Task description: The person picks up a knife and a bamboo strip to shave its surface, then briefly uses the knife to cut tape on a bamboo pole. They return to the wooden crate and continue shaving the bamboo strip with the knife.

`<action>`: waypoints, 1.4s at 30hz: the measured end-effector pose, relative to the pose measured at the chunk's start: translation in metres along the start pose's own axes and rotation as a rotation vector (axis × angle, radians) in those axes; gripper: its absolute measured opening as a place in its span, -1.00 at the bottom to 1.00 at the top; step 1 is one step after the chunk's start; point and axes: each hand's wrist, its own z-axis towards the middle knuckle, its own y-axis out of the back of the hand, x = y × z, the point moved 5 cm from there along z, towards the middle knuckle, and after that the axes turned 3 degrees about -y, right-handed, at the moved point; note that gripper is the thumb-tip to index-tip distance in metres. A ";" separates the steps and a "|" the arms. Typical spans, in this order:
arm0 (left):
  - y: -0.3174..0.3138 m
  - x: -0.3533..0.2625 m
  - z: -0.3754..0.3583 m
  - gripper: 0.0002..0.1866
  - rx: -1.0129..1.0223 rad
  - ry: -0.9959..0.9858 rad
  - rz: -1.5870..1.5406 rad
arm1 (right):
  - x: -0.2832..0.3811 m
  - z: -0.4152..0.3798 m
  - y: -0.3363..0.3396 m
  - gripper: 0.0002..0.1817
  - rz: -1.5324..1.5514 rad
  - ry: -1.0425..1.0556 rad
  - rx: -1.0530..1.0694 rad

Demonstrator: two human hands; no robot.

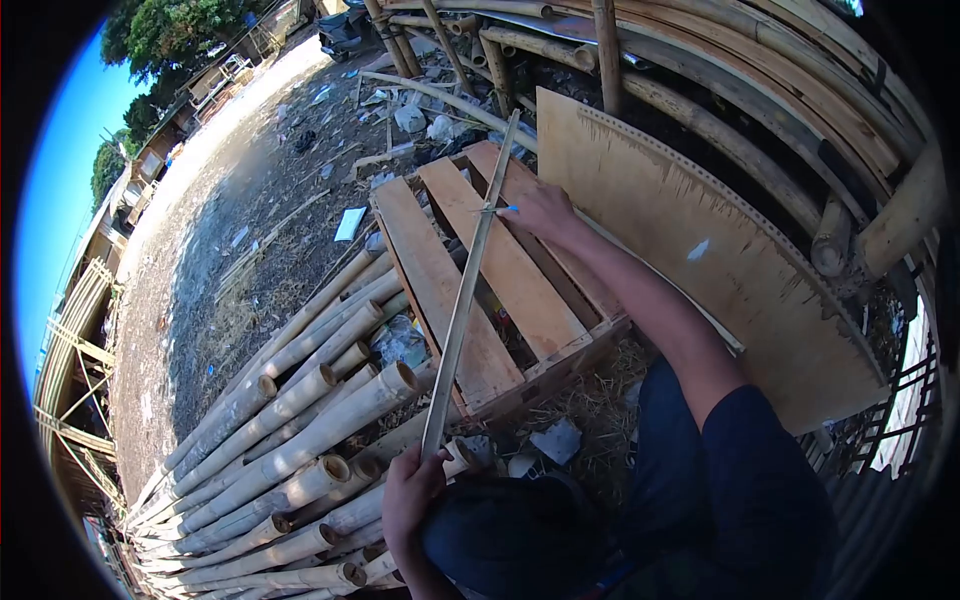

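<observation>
A long, narrow bamboo strip [467,290] lies at a slant across a low wooden crate [425,285] with a slatted top. Its near end is in my left hand [412,492], fingers wrapped round it close to my knee. Toward the far end, my right hand [543,212] is closed on a thin blue pen-like tool [508,209], whose point is right at the strip. Parts of the right fingers are hidden behind the hand. Gaps between the crate's slats show its dark inside.
Cut bamboo poles [300,440] are piled at the left. A worn plywood sheet [690,240] leans on the right, below a bamboo rack [740,120] with long poles and boards. Litter and a white paper [349,224] lie on the dirt ground [255,215].
</observation>
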 end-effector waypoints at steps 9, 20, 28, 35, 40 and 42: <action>0.002 0.008 0.000 -0.83 0.019 -0.049 -0.037 | -0.027 0.025 -0.002 -0.28 0.046 -0.133 0.050; -0.003 0.004 -0.001 -0.82 0.013 -0.062 0.131 | 0.008 -0.018 0.013 -0.30 0.171 -0.073 0.199; -0.006 -0.008 -0.005 -0.78 -0.037 -0.112 0.400 | -0.015 -0.022 0.009 -0.26 0.236 -0.117 0.235; -0.013 -0.017 -0.004 -0.70 -0.058 -0.129 0.480 | -0.035 -0.008 0.003 -0.26 0.136 -0.011 0.019; -0.014 -0.023 -0.004 -0.70 -0.046 -0.097 0.507 | 0.019 -0.022 0.024 -0.27 0.130 0.109 0.261; -0.017 -0.023 -0.004 -0.71 -0.084 -0.154 0.594 | -0.024 0.004 0.000 -0.27 0.118 0.070 0.176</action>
